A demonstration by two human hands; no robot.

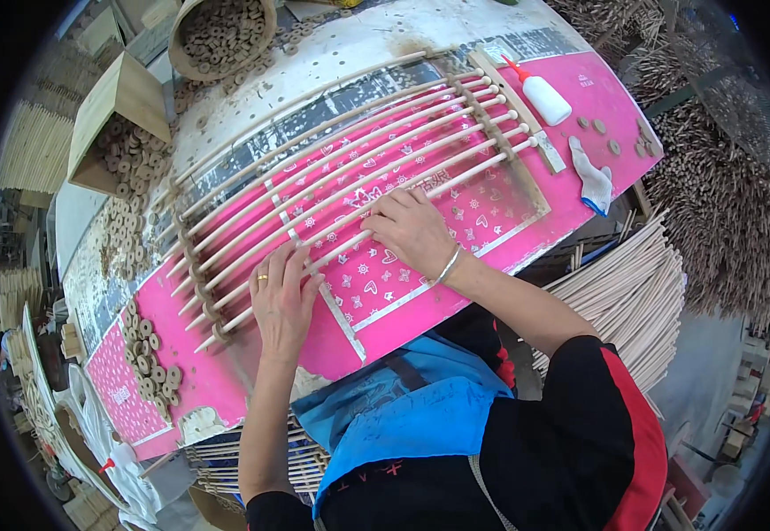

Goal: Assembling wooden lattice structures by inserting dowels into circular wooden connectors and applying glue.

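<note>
Several pale wooden rods [332, 202] with rounded knobs at their right ends lie side by side across a pink patterned board. Near their left ends they pass through a row of brown ring-shaped pieces [195, 261]; a similar row [482, 111] crosses them near the knobs. My left hand [283, 301], with a ring on one finger, is closed over the nearest rod at its left-middle part. Further right, my right hand [410, 232] curls its fingers round the same rod; a bangle circles its wrist. Parts of the rod are hidden beneath both hands.
Loose wooden rings [150, 358] lie at the left, with more in a wooden box [119, 133] and a round tub [223, 35]. A white glue bottle [544, 97] with a red nozzle and a white glove [590, 175] lie at the right. Bundled rods [624, 301] stand beyond the table edge.
</note>
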